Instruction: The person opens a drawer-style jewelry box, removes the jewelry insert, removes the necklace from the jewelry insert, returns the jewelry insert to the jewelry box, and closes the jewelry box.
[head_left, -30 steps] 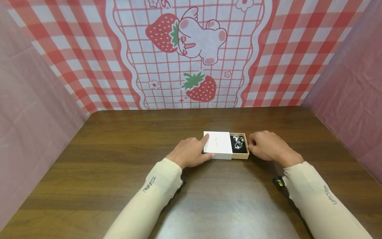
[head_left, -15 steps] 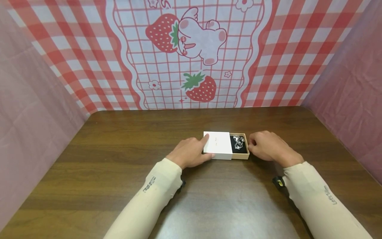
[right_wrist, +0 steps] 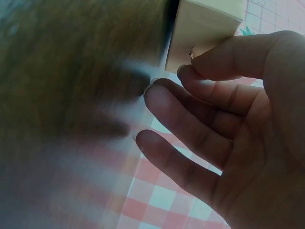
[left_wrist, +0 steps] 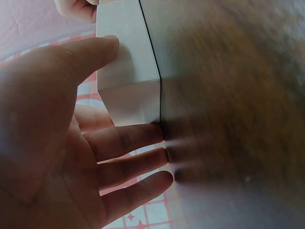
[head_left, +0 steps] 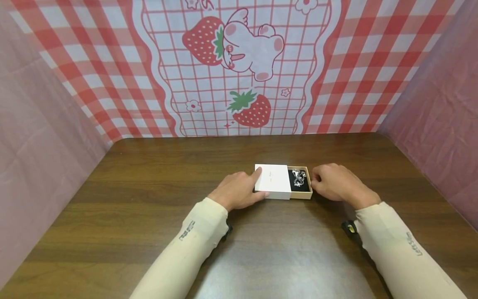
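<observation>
A white sliding gift box (head_left: 271, 179) lies on the table with small lettering on its sleeve. From the sleeve's right end sticks the tan inner drawer (head_left: 301, 195), partly pulled out. On its black lining rests a tangle of silvery jewellery (head_left: 298, 177), too small to make out exactly. My left hand (head_left: 239, 190) grips the sleeve at its left end, thumb (left_wrist: 97, 55) on the near side, with the lower fingers on the tabletop. At the drawer's end wall my right hand (head_left: 337, 182) pinches a small pull loop (right_wrist: 191, 53) between thumb and forefinger; its other fingers are loosely bent.
The brown wooden table (head_left: 168, 236) stretches around the box. Behind it hangs a red-and-white checked cloth (head_left: 343, 83) with strawberries, and pink cloths (head_left: 48, 137) enclose both sides.
</observation>
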